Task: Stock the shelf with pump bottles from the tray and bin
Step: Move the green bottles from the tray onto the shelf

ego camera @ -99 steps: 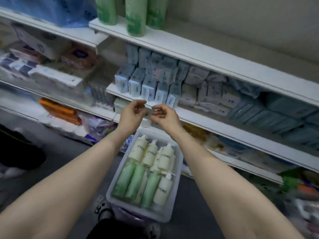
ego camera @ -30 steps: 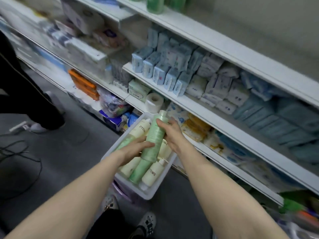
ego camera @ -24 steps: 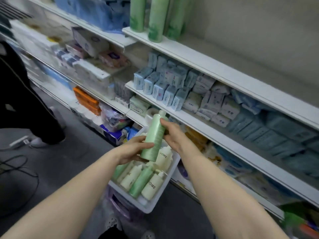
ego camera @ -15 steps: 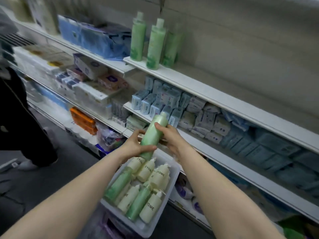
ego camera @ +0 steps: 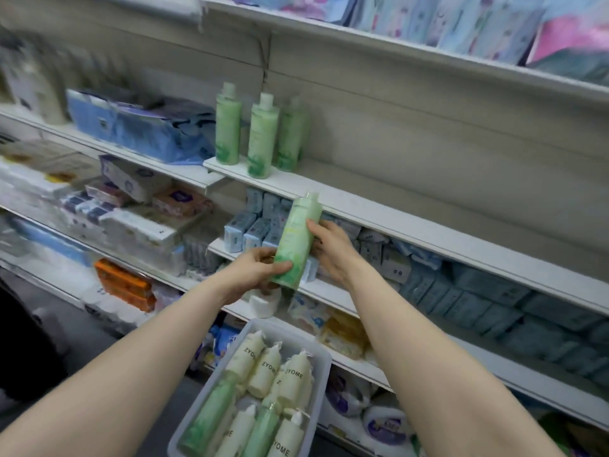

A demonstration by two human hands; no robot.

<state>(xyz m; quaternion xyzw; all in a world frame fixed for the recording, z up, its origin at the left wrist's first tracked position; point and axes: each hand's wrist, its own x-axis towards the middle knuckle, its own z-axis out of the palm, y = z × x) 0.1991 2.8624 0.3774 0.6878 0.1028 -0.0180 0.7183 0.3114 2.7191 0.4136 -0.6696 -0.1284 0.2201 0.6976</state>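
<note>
The green bottle [ego camera: 298,240], judged rigid, smooth and moderately heavy, is gripped low by the left hand [ego camera: 255,270], the right hand [ego camera: 329,247] curled round mid-body.

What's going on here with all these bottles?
A person is stocking a store shelf. Both hands hold one green bottle in the air: the left hand grips its base and the right hand steadies its side. It is tilted, below the shelf where three matching green bottles already stand upright. Lower down, a tray holds more green and cream bottles lying flat, waiting to go up.
</note>
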